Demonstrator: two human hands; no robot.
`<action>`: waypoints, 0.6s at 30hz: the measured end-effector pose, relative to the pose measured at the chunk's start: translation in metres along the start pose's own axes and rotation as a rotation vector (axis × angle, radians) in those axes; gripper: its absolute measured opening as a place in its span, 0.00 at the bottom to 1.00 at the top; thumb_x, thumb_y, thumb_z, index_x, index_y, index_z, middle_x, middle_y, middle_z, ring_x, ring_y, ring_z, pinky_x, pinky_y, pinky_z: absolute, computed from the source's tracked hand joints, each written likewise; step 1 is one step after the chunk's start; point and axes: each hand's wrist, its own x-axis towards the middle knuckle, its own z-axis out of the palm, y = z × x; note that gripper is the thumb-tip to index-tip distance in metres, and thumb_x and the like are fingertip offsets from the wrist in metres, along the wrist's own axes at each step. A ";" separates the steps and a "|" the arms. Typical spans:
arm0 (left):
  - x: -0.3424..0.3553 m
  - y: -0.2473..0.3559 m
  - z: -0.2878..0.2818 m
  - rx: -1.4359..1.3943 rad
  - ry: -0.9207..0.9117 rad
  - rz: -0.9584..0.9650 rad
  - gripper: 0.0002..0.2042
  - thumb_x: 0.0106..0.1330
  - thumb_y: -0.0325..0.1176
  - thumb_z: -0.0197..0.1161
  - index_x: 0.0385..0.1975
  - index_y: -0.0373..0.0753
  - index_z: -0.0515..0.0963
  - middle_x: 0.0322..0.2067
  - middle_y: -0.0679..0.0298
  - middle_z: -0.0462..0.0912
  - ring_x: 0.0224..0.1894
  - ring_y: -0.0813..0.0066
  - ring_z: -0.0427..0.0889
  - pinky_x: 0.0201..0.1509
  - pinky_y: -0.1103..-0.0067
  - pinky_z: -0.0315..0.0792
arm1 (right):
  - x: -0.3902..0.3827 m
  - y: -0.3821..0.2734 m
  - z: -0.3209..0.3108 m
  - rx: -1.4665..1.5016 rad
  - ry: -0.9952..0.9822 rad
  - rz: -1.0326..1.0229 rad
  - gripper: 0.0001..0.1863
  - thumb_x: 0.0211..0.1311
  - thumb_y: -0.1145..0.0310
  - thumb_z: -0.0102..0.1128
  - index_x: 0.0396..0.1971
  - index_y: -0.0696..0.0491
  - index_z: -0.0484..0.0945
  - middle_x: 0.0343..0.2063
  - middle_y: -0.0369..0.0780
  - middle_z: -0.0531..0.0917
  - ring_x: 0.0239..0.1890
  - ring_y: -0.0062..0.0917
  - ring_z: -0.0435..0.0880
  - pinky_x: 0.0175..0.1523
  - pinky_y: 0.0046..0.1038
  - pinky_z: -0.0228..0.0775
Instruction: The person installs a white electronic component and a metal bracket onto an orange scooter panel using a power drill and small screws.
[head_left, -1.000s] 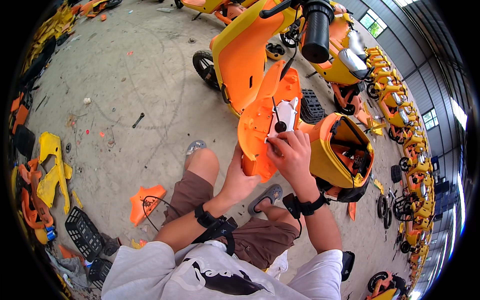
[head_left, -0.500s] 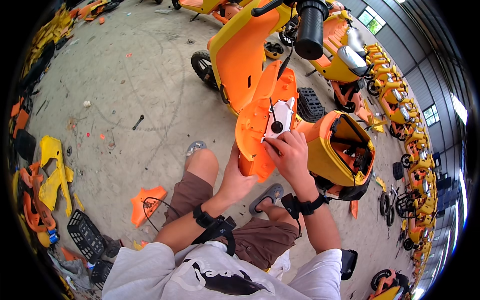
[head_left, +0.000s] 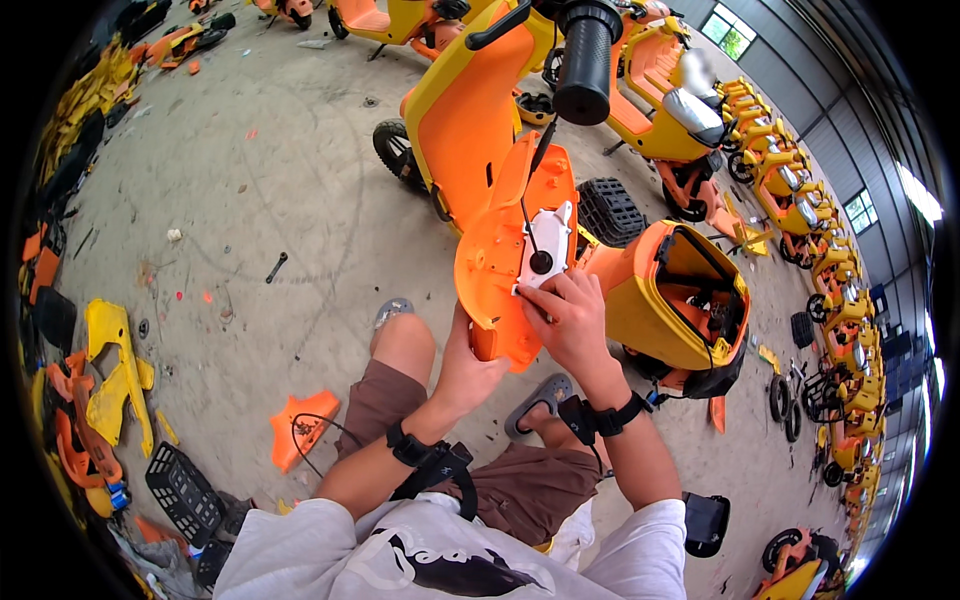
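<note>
An orange plastic scooter panel is held in front of me, its hollow inner side facing up. My left hand is closed around the panel's near left edge. Fixed against the inside is a white housing with a round black plug, from which a thin black cable runs up toward the handlebar. At the housing's lower corner, the fingers of my right hand are pinched together. Whatever lies between those fingertips is too small or hidden to make out.
A yellow-and-orange scooter with a black handlebar grip stands just ahead. Close on the right sits an open yellow scooter body. A black basket, a wrench and an orange panel piece lie on the floor.
The orange panel and both hands appear slightly further left in the picture, as the whole view has shifted a little. Both hands keep their places on the panel and housing.
</note>
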 end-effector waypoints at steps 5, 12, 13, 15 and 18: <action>0.000 -0.001 -0.001 0.000 -0.009 -0.036 0.40 0.49 0.14 0.56 0.67 0.38 0.54 0.57 0.58 0.68 0.61 0.69 0.70 0.62 0.74 0.67 | -0.002 0.002 0.001 -0.053 -0.011 0.020 0.08 0.44 0.71 0.73 0.28 0.50 0.87 0.22 0.32 0.75 0.31 0.26 0.73 0.37 0.29 0.60; -0.001 0.001 0.001 0.032 -0.002 0.020 0.40 0.49 0.14 0.56 0.67 0.38 0.54 0.57 0.58 0.68 0.61 0.69 0.70 0.62 0.74 0.67 | -0.004 0.000 0.002 -0.019 0.016 0.066 0.08 0.45 0.70 0.73 0.29 0.50 0.87 0.23 0.32 0.75 0.31 0.26 0.72 0.37 0.29 0.58; -0.001 0.001 0.001 0.046 -0.004 0.025 0.40 0.49 0.14 0.56 0.67 0.38 0.54 0.57 0.57 0.68 0.61 0.69 0.70 0.62 0.74 0.67 | -0.004 0.000 0.002 -0.028 0.011 0.050 0.08 0.45 0.70 0.73 0.30 0.50 0.86 0.23 0.32 0.75 0.31 0.26 0.72 0.37 0.30 0.58; -0.002 0.002 0.002 0.055 -0.001 0.024 0.41 0.48 0.13 0.56 0.68 0.38 0.53 0.57 0.57 0.67 0.61 0.68 0.69 0.62 0.74 0.67 | -0.004 -0.001 0.002 -0.046 0.013 0.032 0.08 0.46 0.69 0.72 0.30 0.50 0.86 0.23 0.32 0.75 0.31 0.26 0.72 0.38 0.30 0.58; -0.003 0.002 0.003 0.066 0.005 0.022 0.42 0.48 0.13 0.55 0.68 0.38 0.52 0.58 0.57 0.66 0.61 0.68 0.69 0.62 0.74 0.67 | -0.007 0.000 0.007 -0.059 0.042 0.028 0.07 0.47 0.69 0.72 0.29 0.50 0.85 0.23 0.32 0.75 0.31 0.26 0.72 0.38 0.30 0.58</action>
